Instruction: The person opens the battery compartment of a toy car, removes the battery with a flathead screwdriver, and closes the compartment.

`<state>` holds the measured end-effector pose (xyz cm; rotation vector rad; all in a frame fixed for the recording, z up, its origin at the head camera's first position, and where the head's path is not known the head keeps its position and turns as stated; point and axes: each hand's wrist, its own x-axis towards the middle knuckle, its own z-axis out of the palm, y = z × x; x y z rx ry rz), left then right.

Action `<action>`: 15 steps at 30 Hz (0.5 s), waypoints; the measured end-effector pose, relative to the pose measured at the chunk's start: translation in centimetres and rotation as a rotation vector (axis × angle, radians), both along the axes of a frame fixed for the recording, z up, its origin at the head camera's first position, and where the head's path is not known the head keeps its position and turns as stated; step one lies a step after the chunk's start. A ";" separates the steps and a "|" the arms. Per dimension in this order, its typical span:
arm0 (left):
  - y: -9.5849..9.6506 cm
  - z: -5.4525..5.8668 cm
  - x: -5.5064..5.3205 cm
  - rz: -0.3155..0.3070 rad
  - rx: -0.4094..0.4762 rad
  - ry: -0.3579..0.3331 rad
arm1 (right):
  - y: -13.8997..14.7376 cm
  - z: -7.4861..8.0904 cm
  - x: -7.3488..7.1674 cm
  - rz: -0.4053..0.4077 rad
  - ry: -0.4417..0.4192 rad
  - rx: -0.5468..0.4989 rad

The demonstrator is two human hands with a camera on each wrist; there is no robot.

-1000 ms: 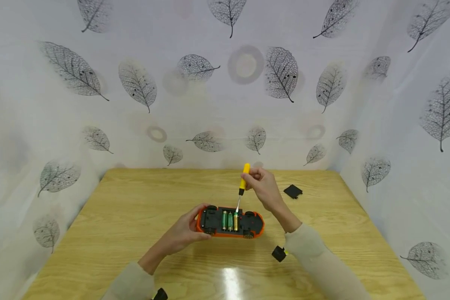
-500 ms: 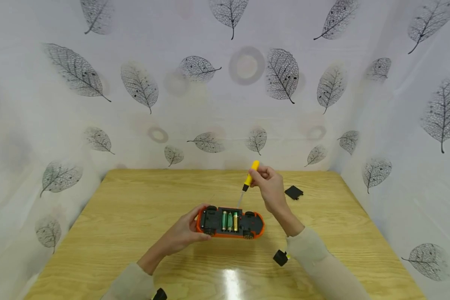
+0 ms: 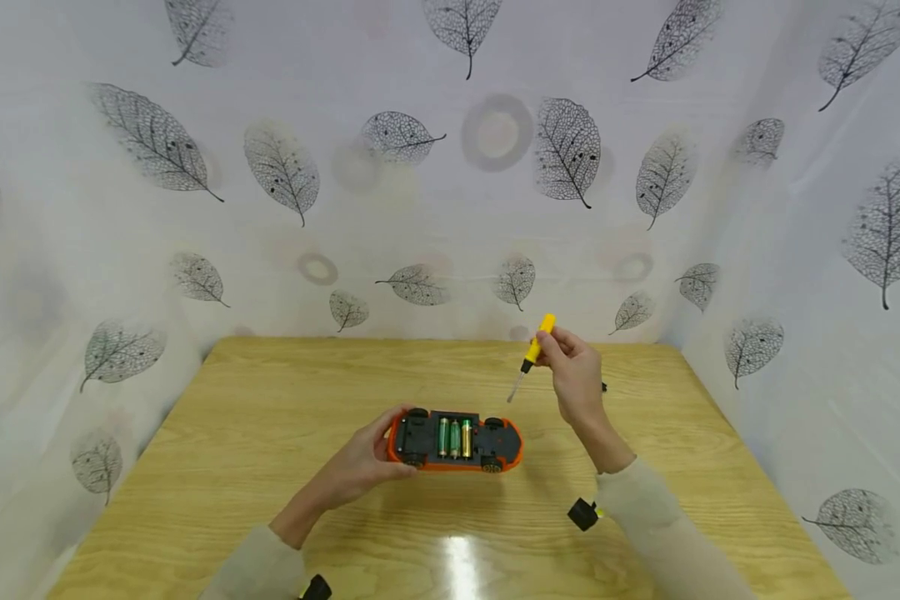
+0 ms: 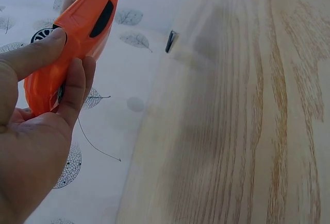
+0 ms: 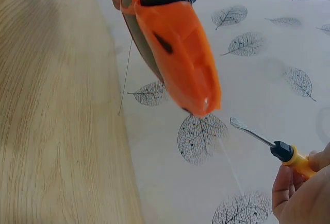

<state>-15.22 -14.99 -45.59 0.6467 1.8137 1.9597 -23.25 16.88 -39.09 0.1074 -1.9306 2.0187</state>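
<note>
An orange toy car (image 3: 412, 442) is held upside down above the table, its black underside toward the head camera. My left hand (image 3: 363, 462) grips one end of it, thumb along the near side and fingers round the far side. In the open battery compartment, two green batteries (image 3: 449, 438) and one gold-and-green battery (image 3: 467, 439) lie side by side. My right hand (image 3: 576, 375) pinches the yellow handle of a flat-head screwdriver (image 3: 540, 343), whose blade points down toward the car and stands apart from it. The right wrist view shows the flat tip (image 5: 238, 123) beyond the car's end.
A black battery cover (image 4: 170, 41) lies near the table's far edge, mostly hidden behind my right hand in the head view. The wooden table (image 3: 285, 375) meets a leaf-print curtain (image 3: 420, 208) at the back and sides. Black wrist cameras (image 3: 584, 514) show by the sleeves.
My right hand has moved right with the screwdriver, drawing its tip out of the battery compartment and away from the car. The car, in my left hand, has shifted slightly left.
</note>
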 end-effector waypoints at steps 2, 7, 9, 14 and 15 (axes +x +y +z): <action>0.0 0.0 0.0 0.005 -0.003 0.006 | 0.4 -0.1 0.0 -0.017 -0.002 -0.003; -0.1 0.1 0.1 0.025 -0.012 0.012 | 1.6 -0.4 -0.1 -0.044 -0.021 0.014; -0.2 0.2 0.0 0.028 -0.014 0.013 | 2.1 -0.5 0.0 -0.049 -0.032 0.028; -0.4 0.4 -0.1 0.030 -0.012 0.007 | 3.3 -1.1 0.1 -0.064 -0.055 0.078; -0.4 0.5 -0.2 0.029 -0.012 0.008 | 3.5 -1.3 0.0 -0.066 -0.058 0.083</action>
